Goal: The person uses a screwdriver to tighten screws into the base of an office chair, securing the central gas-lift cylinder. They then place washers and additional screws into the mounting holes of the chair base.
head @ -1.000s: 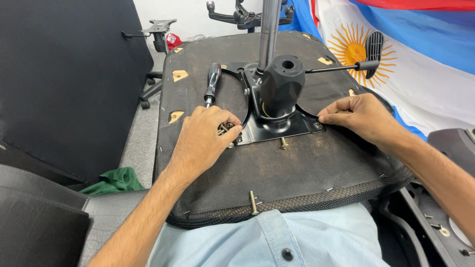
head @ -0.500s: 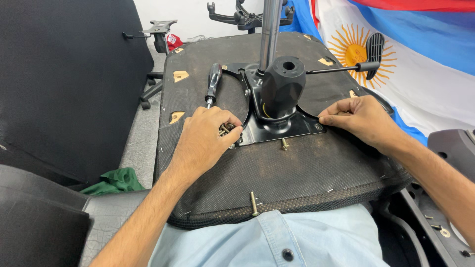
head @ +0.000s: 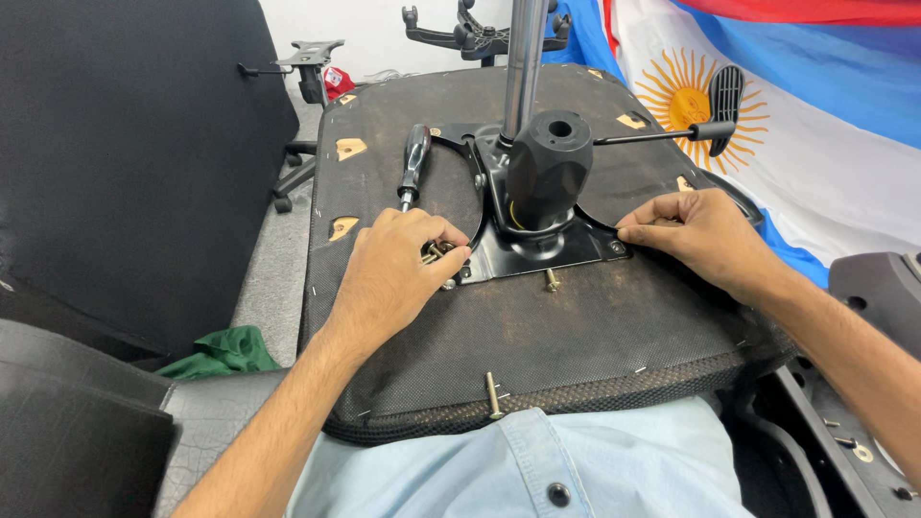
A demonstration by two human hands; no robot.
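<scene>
An upturned office chair seat (head: 576, 336) lies across my lap, its black fabric underside up. A black metal mechanism plate (head: 537, 251) with a round knob and a chrome gas cylinder (head: 523, 58) sits at its middle. My left hand (head: 398, 273) rests at the plate's left corner, fingers closed on small brass-coloured bolts. My right hand (head: 696, 235) pinches the plate's right corner at a bolt hole. A loose bolt (head: 551, 280) lies just below the plate, another bolt (head: 493, 395) near the seat's front edge. A black-handled screwdriver (head: 413, 165) lies left of the plate.
A lever with a black paddle (head: 724, 101) sticks out to the right. A black chair back (head: 125, 163) stands at left, a green cloth (head: 225, 350) on the grey floor below it. A chair base (head: 480, 24) lies behind. A blue-and-white flag with a sun (head: 825, 125) hangs at right.
My left hand's fingers have shifted slightly at the plate's left corner; the right hand stays at the right corner. Nothing else has moved.
</scene>
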